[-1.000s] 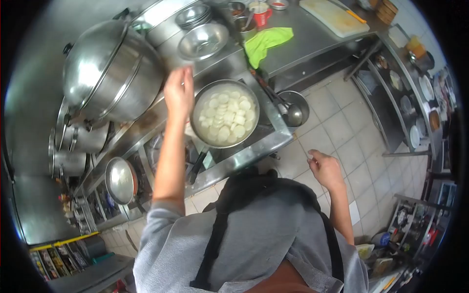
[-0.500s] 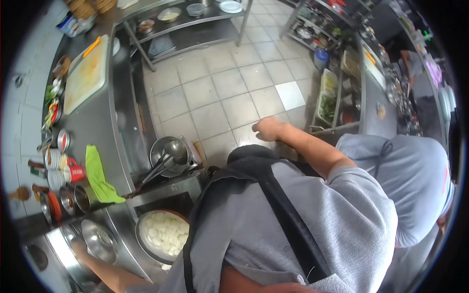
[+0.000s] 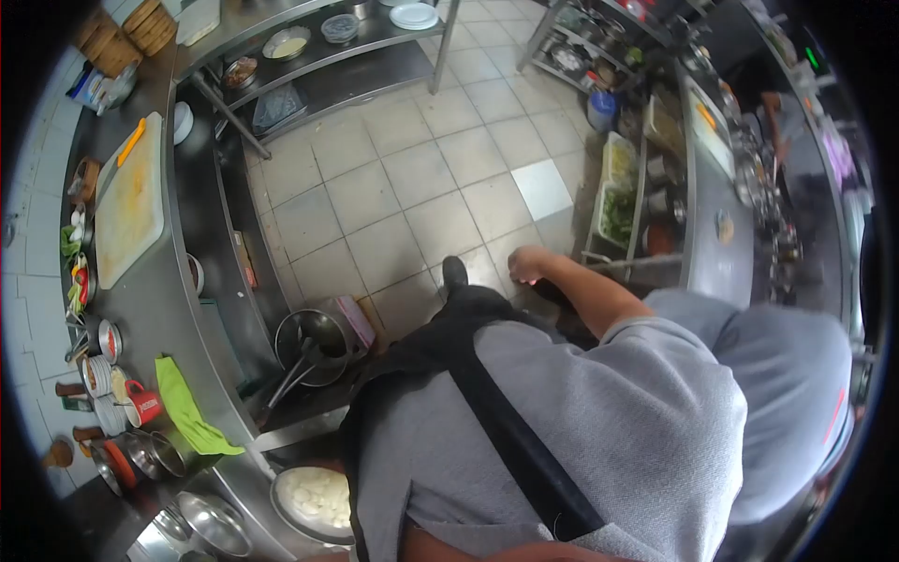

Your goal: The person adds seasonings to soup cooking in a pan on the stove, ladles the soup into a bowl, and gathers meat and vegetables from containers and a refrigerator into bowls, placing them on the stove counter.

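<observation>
My right hand (image 3: 528, 265) hangs in front of my body above the tiled floor, its fingers curled in. Nothing shows in it, and it touches nothing. My left hand is out of view beyond the bottom edge. On that side stand a pan (image 3: 316, 501) of white pieces and a steel bowl (image 3: 213, 525), both partly cut off. A wok (image 3: 314, 347) with a ladle (image 3: 292, 379) in it sits ahead of my left side. One black shoe (image 3: 454, 272) of mine is on the floor.
A steel counter (image 3: 192, 318) on the left carries a cutting board (image 3: 136, 211), an orange-handled knife (image 3: 131, 140) and a green cloth (image 3: 187, 407). A co-worker in grey (image 3: 796, 393) is close at my right. Shelving holds a tray of greens (image 3: 616, 211). A blue container (image 3: 601, 110) stands beyond.
My left hand, which was beside the steel bowl, has left the view. My right hand has shifted slightly right and down. The view has turned, and a shoe now shows.
</observation>
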`<state>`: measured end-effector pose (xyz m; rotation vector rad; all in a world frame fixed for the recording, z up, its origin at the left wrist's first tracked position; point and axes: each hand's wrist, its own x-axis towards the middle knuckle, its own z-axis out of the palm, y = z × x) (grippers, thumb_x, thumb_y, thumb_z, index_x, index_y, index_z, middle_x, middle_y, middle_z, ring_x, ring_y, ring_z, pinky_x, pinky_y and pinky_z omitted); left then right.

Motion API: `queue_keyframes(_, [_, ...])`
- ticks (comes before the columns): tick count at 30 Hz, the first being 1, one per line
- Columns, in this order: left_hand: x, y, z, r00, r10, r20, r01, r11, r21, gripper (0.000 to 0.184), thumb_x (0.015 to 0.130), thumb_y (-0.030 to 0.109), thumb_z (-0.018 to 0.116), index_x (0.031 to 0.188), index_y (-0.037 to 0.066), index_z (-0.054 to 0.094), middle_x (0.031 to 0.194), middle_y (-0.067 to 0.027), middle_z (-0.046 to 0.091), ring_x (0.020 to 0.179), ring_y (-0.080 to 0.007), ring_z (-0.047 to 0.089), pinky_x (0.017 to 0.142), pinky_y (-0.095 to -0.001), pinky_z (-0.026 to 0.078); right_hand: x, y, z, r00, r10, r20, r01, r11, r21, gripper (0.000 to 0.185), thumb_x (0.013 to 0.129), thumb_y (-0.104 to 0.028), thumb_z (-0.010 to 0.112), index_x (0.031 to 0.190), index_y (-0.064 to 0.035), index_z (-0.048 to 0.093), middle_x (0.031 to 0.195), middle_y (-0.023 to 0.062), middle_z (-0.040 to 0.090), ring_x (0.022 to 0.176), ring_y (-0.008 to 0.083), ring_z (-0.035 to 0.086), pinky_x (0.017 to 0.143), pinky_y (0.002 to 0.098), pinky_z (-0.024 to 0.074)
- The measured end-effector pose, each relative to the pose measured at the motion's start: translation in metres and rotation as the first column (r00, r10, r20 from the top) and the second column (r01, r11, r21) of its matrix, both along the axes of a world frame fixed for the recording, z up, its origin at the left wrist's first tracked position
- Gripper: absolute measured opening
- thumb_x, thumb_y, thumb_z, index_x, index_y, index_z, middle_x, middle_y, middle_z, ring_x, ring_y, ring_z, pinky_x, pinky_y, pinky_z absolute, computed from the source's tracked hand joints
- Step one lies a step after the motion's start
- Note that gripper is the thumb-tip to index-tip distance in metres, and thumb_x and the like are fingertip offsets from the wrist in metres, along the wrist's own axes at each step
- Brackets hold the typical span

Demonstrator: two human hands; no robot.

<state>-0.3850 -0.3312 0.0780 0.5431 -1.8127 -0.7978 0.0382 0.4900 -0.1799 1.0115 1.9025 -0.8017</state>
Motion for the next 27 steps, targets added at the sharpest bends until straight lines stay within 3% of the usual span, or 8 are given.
queue_keyframes(4, [0.07, 0.147, -0.001, 0.971, -0.238, -0.009, 0.236, 0.958, 0.163, 0.052, 0.091, 0.043, 0.067, 0.119, -0.001, 0.066, 0.118, -0.0222, 0.066, 0.11, -0.0295, 0.063, 0.097, -0.0427, 0.048, -0.014, 0.059, -0.022, 0.991, 0.101, -0.092, -0.104, 0.994, -0.02, 0.025, 0.084, -0.024, 0.059, 0.096, -0.0064, 0.071, 0.08, 0.0092, 0.073, 0.062, 0.0242, 0.069, 0.069, 0.0381, 0.0551])
queue_keyframes(8, [0.084, 0.318, -0.01, 0.823, -0.569, 0.008, 0.514, 0.749, 0.418, 0.052, 0.091, 0.04, 0.067, 0.122, -0.002, 0.064, 0.121, -0.0232, 0.065, 0.112, -0.0282, 0.062, 0.099, -0.0422, 0.047, -0.028, 0.136, -0.044, 0.931, 0.227, -0.286, -0.193, 0.971, 0.143, 0.032, 0.083, -0.031, 0.059, 0.101, -0.0083, 0.073, 0.105, 0.0163, 0.071, 0.103, 0.0342, 0.066, 0.088, 0.0452, 0.0514])
queue_keyframes(11, [0.076, 0.514, -0.014, 0.575, -0.665, 0.477, 0.681, 0.712, 0.17, 0.033, 0.096, 0.025, 0.064, 0.117, 0.0, 0.063, 0.115, -0.0151, 0.066, 0.108, -0.0209, 0.06, 0.102, -0.0352, 0.043, -0.037, 0.178, -0.005, 0.885, 0.157, -0.439, -0.06, 0.972, 0.226, 0.032, 0.084, -0.03, 0.06, 0.105, -0.0105, 0.072, 0.104, 0.0157, 0.071, 0.1, 0.0348, 0.066, 0.088, 0.0449, 0.0518])
queue_keyframes(14, [0.063, 0.671, -0.071, -0.084, -0.874, 0.478, 0.977, 0.023, 0.214, 0.01, 0.092, 0.009, 0.068, 0.096, 0.001, 0.068, 0.087, -0.004, 0.063, 0.081, -0.0148, 0.058, 0.077, -0.031, 0.047, -0.047, 0.205, 0.021, 0.728, -0.242, -0.642, 0.195, 0.97, -0.144, 0.046, 0.088, -0.043, 0.061, 0.115, -0.0068, 0.069, 0.098, 0.0122, 0.073, 0.097, 0.0281, 0.069, 0.081, 0.0397, 0.0558])
queue_keyframes(17, [0.117, 0.841, -0.078, -0.317, -0.65, 0.691, 0.814, -0.56, -0.153, 0.014, 0.079, 0.0, 0.065, 0.092, 0.002, 0.07, 0.079, -0.0135, 0.06, 0.075, -0.0316, 0.059, 0.067, -0.0394, 0.046, -0.06, 0.21, 0.095, 0.311, -0.849, -0.427, 0.419, 0.526, -0.74, 0.067, 0.093, -0.051, 0.061, 0.138, -0.0016, 0.052, 0.104, 0.0125, 0.07, 0.093, 0.0246, 0.07, 0.078, 0.0397, 0.0583])
queue_keyframes(20, [0.166, 0.948, -0.124, -0.572, -0.448, 0.687, 0.503, -0.853, -0.137, 0.02, 0.077, 0.004, 0.065, 0.096, 0.007, 0.072, 0.083, -0.0109, 0.062, 0.082, -0.032, 0.06, 0.073, -0.0451, 0.046, -0.069, 0.232, 0.108, -0.064, -0.985, -0.162, 0.292, 0.137, -0.946, 0.063, 0.095, -0.041, 0.06, 0.139, 0.0006, 0.045, 0.112, 0.017, 0.066, 0.085, 0.0257, 0.071, 0.072, 0.0403, 0.0601])
queue_keyframes(23, [0.192, 1.01, -0.116, -0.478, -0.236, 0.846, 0.441, -0.897, -0.001, 0.028, 0.079, 0.013, 0.069, 0.107, 0.01, 0.071, 0.1, -0.0103, 0.065, 0.097, -0.0297, 0.06, 0.085, -0.0462, 0.045, -0.059, 0.281, 0.078, -0.074, -0.946, -0.316, 0.561, 0.222, -0.797, 0.051, 0.098, -0.034, 0.057, 0.132, 0.003, 0.05, 0.108, 0.0178, 0.066, 0.076, 0.0246, 0.07, 0.065, 0.0359, 0.0608])
queue_keyframes(27, [0.171, 1.091, -0.109, -0.556, -0.466, 0.689, 0.46, -0.862, -0.212, 0.063, 0.077, 0.035, 0.079, 0.131, 0.009, 0.06, 0.129, -0.0135, 0.058, 0.117, -0.0336, 0.056, 0.102, -0.0465, 0.039, -0.042, 0.355, 0.071, -0.126, -0.865, -0.485, 0.648, 0.299, -0.701, 0.037, 0.1, -0.028, 0.053, 0.122, 0.0008, 0.057, 0.098, 0.0132, 0.069, 0.07, 0.0177, 0.066, 0.053, 0.0299, 0.0542])
